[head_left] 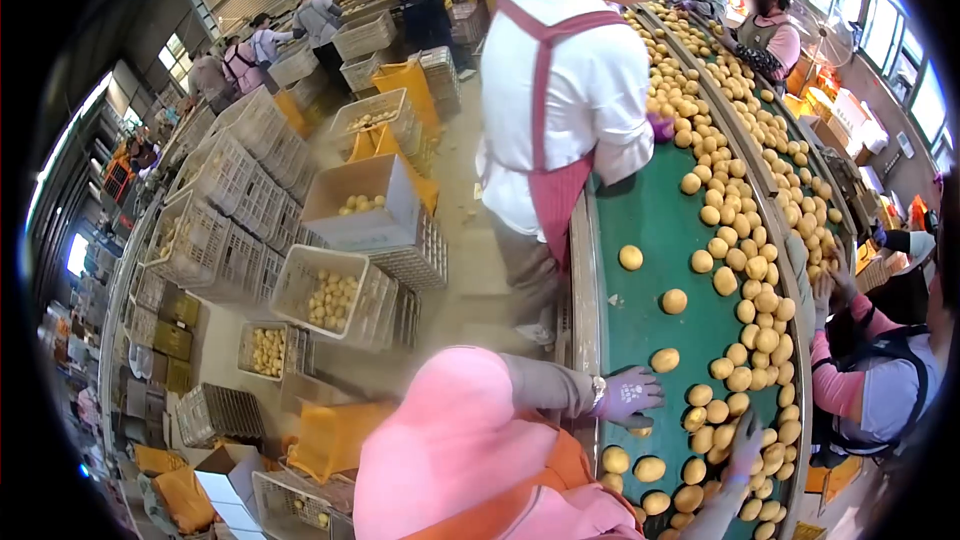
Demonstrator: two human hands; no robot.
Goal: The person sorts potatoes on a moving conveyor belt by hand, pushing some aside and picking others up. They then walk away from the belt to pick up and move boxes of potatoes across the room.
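Honestly, my left grip (630,395) lies spread, empty, on the belt (650,240); right grip (745,445) sits among the fruits (722,368), closure untellable. I fear a careless sweep knocks fruits off the edge.

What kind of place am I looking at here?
Most likely a produce sorting or packing shed: a long green conveyor belt carries round yellow produce, aproned workers stand along both sides, and plastic crates holding more of it are stacked on the floor.
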